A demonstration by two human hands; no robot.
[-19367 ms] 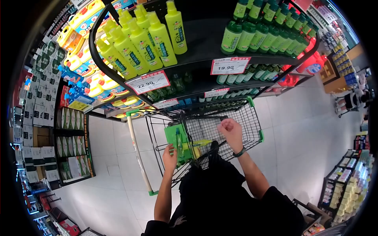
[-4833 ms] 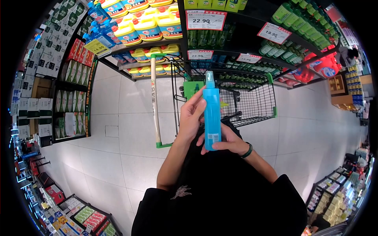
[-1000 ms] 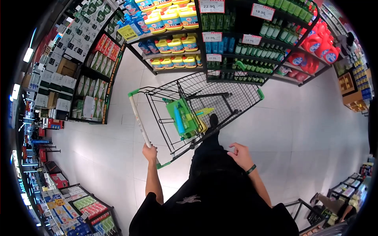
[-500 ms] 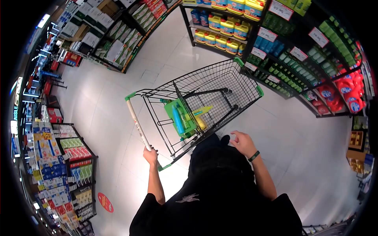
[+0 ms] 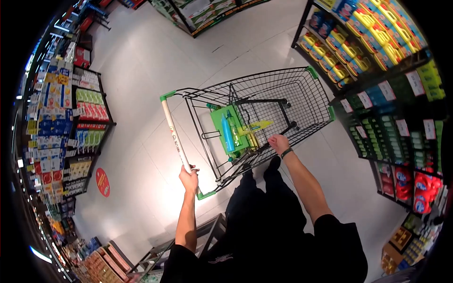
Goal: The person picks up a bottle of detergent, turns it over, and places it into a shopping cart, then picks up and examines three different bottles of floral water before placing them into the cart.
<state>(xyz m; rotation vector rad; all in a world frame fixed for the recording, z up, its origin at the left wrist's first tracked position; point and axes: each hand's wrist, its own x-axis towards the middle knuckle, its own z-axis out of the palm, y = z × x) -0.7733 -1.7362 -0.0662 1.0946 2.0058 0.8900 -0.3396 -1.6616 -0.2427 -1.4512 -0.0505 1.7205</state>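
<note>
My left hand (image 5: 188,178) is wrapped around the near end of the white handlebar (image 5: 175,133) of a black wire shopping cart (image 5: 302,101) with green corners. Over the cart's near side rim is my right hand (image 5: 279,144), its fingers curled in; whether they hold the rim cannot be made out. In the cart's seat section, a blue bottle (image 5: 228,134) and a clear greenish bottle (image 5: 234,129) lie against the green panel (image 5: 218,118). A yellow, pointed package (image 5: 258,126) lies just beside them, close to my right hand.
Shelves with yellow jugs (image 5: 339,70) and green bottles (image 5: 377,139) stand to the right. Another shelf (image 5: 207,14) is at the top, and stacked boxed goods (image 5: 89,111) line the left. A dark metal frame (image 5: 207,236) is behind me on the left. A red floor sticker (image 5: 103,182) marks the tiles.
The surroundings have turned in view, and the right shelves sit farther right. My right hand has moved up to the cart's side and its fingers have curled. My left hand stays on the handlebar.
</note>
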